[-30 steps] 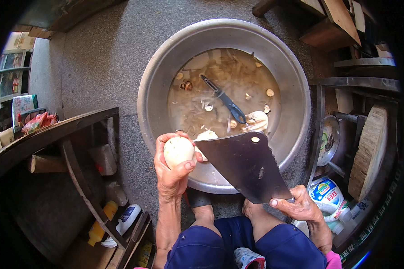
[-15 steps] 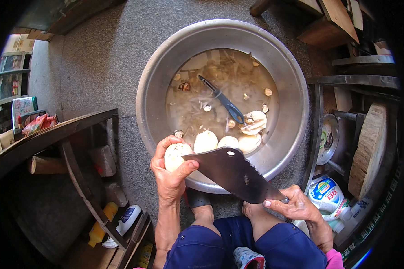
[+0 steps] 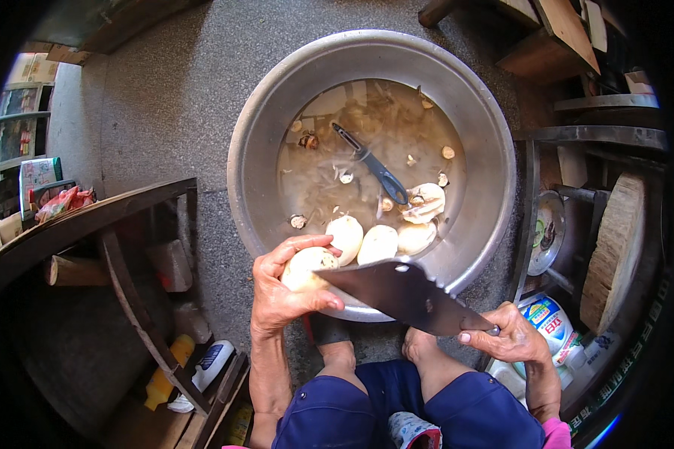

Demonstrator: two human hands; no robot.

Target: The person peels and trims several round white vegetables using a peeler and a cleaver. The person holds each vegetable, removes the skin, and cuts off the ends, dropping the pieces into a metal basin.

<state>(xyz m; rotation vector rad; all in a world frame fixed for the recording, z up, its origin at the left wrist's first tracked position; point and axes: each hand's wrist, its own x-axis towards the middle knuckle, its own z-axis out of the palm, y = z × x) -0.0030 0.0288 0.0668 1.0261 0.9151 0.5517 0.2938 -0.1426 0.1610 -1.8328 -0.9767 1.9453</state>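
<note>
My left hand (image 3: 277, 293) is wrapped round a pale, peeled piece of lotus root (image 3: 304, 271) at the near left rim of a large metal basin (image 3: 256, 142). Dark specks show on its cut end. In my right hand (image 3: 511, 337) is the handle of a broad dark kitchen knife (image 3: 397, 295) with a notched back and a hole near the tip. The blade's tip lies at the held piece, just above my left thumb. Several more peeled lotus root pieces (image 3: 378, 245) sit in the basin's shallow murky water. A blue-grey peeler (image 3: 382, 178) rests among the peelings.
The basin stands on a grey speckled floor (image 3: 157, 112) before my knees. At the left is a dark wooden shelf (image 3: 120, 213) with bottles below. On the right, a rack holds a metal bowl (image 3: 560, 224), a thick wooden round (image 3: 618, 251) and a white detergent jug (image 3: 543, 322).
The knife and my right hand have moved slightly right and down. My left hand has tilted the lotus root, its fingers reaching further over it, and its cut end now faces the blade.
</note>
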